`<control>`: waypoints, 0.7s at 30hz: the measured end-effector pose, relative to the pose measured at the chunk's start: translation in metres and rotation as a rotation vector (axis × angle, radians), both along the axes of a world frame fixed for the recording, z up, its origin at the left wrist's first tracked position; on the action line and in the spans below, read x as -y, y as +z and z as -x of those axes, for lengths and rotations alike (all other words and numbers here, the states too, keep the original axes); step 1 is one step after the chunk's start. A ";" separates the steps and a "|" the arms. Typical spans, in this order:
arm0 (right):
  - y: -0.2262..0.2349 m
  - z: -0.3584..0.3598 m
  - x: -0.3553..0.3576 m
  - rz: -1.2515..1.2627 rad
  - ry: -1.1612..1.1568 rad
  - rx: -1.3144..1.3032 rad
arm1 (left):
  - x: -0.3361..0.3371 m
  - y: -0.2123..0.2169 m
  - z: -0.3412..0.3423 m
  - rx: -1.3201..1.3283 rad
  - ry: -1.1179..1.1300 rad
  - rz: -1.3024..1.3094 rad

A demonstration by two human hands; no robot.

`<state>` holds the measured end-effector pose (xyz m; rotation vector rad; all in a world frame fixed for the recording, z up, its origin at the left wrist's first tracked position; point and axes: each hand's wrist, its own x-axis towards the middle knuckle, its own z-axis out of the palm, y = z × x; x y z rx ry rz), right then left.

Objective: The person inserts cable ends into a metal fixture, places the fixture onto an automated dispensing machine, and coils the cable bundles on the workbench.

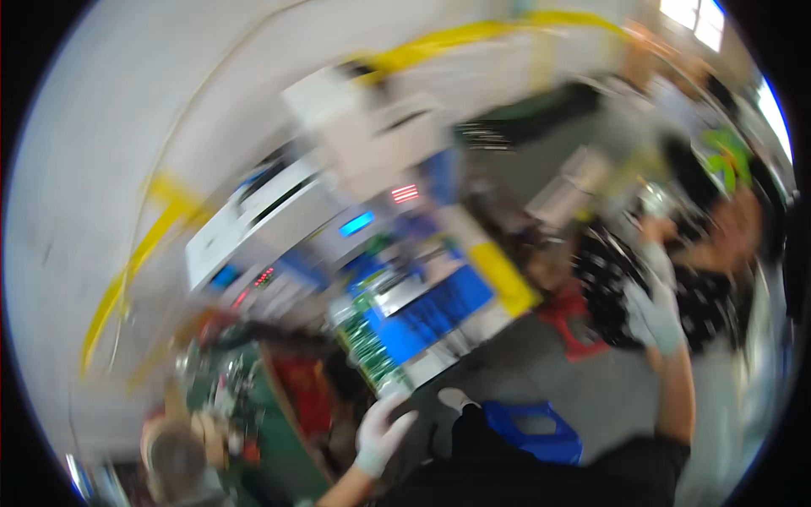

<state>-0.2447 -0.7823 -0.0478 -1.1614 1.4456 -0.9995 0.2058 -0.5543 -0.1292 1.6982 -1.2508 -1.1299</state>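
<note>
The picture is smeared by motion. My left hand (382,433), in a white glove, is at the near corner of a workbench, its thumb and fingers apart. Just beyond it lies a row of green circuit boards (367,345); I see nothing held, and whether the fingertips touch the bench I cannot tell. My right hand (655,319), also in a white glove, reaches out to the right with fingers stretched. It is in front of a co-worker's black patterned clothing (608,283); whether it touches the cloth is unclear.
A blue mat (439,314) covers part of the bench, below white machines (253,220) with lit displays. At my feet stands a blue stool (532,431), farther off a red stool (574,321). A green-topped table (283,422) with loose parts is at left. The co-worker sits at right.
</note>
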 end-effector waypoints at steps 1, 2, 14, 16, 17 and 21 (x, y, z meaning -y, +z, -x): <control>0.020 -0.011 -0.031 -0.162 0.072 -0.041 | 0.030 0.017 0.016 0.066 -0.153 0.095; 0.019 -0.012 -0.060 -0.193 0.135 0.178 | 0.047 0.012 0.029 -0.103 -0.288 0.294; 0.194 -0.398 -0.358 -0.871 2.071 0.306 | -0.212 0.118 0.095 -0.647 -0.082 0.782; 0.203 -0.412 -0.445 -0.985 2.330 0.193 | -0.285 0.132 0.114 -0.651 0.288 0.796; 0.210 -0.409 -0.488 -1.099 2.458 0.093 | -0.320 0.146 0.129 -0.512 0.423 0.855; 0.225 -0.351 -0.638 -1.270 2.787 -0.059 | -0.404 0.175 0.217 -0.563 0.747 1.297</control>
